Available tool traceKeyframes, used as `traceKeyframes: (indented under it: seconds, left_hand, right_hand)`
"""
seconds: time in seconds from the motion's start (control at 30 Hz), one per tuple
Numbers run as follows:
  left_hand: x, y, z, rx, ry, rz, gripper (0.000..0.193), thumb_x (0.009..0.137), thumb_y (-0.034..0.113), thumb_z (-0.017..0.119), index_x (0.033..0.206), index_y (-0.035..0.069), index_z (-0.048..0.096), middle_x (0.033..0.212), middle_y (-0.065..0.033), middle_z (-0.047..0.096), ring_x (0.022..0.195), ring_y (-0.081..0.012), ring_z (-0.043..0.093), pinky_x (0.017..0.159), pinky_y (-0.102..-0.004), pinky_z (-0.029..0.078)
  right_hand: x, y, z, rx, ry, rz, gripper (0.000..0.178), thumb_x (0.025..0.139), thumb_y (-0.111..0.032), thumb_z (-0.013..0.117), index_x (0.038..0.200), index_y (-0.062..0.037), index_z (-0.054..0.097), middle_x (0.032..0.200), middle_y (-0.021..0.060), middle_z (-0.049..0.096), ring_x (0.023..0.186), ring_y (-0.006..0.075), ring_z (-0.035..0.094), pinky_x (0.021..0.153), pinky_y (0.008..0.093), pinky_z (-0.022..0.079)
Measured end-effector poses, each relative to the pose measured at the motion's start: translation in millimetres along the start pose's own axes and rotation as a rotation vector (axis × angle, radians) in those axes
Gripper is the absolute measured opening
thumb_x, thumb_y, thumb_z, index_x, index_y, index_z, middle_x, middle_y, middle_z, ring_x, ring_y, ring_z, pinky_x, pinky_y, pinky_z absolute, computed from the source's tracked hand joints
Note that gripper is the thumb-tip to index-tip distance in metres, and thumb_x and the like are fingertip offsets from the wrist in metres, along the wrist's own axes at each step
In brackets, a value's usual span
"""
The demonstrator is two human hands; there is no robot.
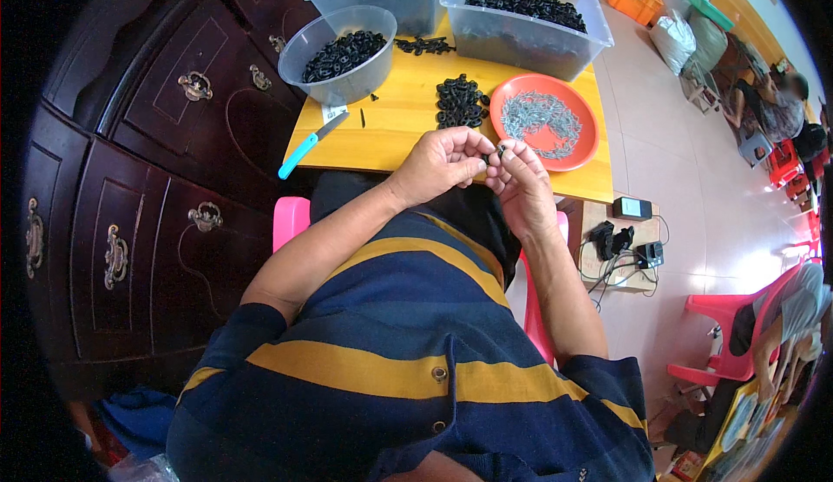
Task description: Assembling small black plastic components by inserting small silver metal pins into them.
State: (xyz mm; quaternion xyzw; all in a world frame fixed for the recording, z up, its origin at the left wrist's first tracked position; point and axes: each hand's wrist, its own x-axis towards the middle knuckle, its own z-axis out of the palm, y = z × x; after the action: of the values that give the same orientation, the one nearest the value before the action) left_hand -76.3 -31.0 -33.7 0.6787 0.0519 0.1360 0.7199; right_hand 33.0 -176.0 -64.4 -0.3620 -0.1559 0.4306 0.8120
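Note:
At the table's near edge, the fingertips of my left hand (441,168) and my right hand (524,189) meet, pinched closed around a small black part (493,157). Fingers cover most of it, so its exact kind cannot be made out. Just beyond my hands is a heap of black ring-shaped pieces (460,103). Right beside that heap, an orange-red plate (593,135) holds many small grey metal pins or screws (542,118). A knife with a turquoise handle (299,154) lies to the left, its blade pointing away from me.
A round clear tub (382,72) and two rectangular clear bins (555,52) (425,9) hold black pieces on the yellow table (399,131). Dark drawers (130,178) line the left. Right of the table sit black devices with cables (632,209). Other people sit farther right.

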Motion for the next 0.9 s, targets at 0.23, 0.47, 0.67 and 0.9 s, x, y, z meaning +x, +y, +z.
traceKeyframes:
  seconds: [0.23,0.47,0.67,0.9]
  left_hand:
    - [-0.3,-12.8,-7.2,0.109,-0.018,0.002,0.009,0.099,0.010,0.059,0.105,0.003,0.062,0.086,0.0021,0.064,0.067,-0.0022,0.057,0.058,-0.0183,0.047]
    - [0.2,-5.4,-11.1,0.071,0.098,0.001,0.007,0.098,0.011,0.060,0.099,0.005,0.059,0.080,0.0016,0.060,0.063,-0.0038,0.055,0.055,-0.0198,0.048]
    - [-2.7,-3.6,-15.0,0.021,0.086,0.002,0.004,0.095,0.008,0.061,0.096,0.005,0.060,0.079,0.0009,0.061,0.062,-0.0046,0.057,0.056,-0.0206,0.050]
    - [-3.6,-6.4,-15.6,0.024,0.125,-0.054,0.004,0.093,0.007,0.062,0.095,0.004,0.061,0.079,-0.0001,0.062,0.064,-0.0062,0.060,0.058,-0.0222,0.052]
  right_hand:
    - [1.0,0.5,-2.8,0.081,-0.037,0.046,0.020,0.097,-0.014,0.062,0.115,-0.0071,0.058,0.094,0.0038,0.069,0.081,0.0115,0.066,0.075,0.0260,0.055]
    - [0.2,2.0,1.7,-0.168,0.049,-0.029,0.017,0.098,-0.012,0.061,0.114,-0.0054,0.059,0.095,0.0055,0.068,0.081,0.0114,0.064,0.074,0.0243,0.051]
    - [-1.0,3.8,6.4,-0.254,0.061,-0.096,0.016,0.098,-0.010,0.061,0.112,-0.0033,0.059,0.095,0.0055,0.068,0.081,0.0101,0.062,0.072,0.0232,0.049]
    - [-1.4,7.0,6.6,-0.274,0.034,-0.092,0.015,0.098,-0.009,0.061,0.111,-0.0026,0.059,0.094,0.0053,0.068,0.079,0.0095,0.061,0.071,0.0233,0.047]
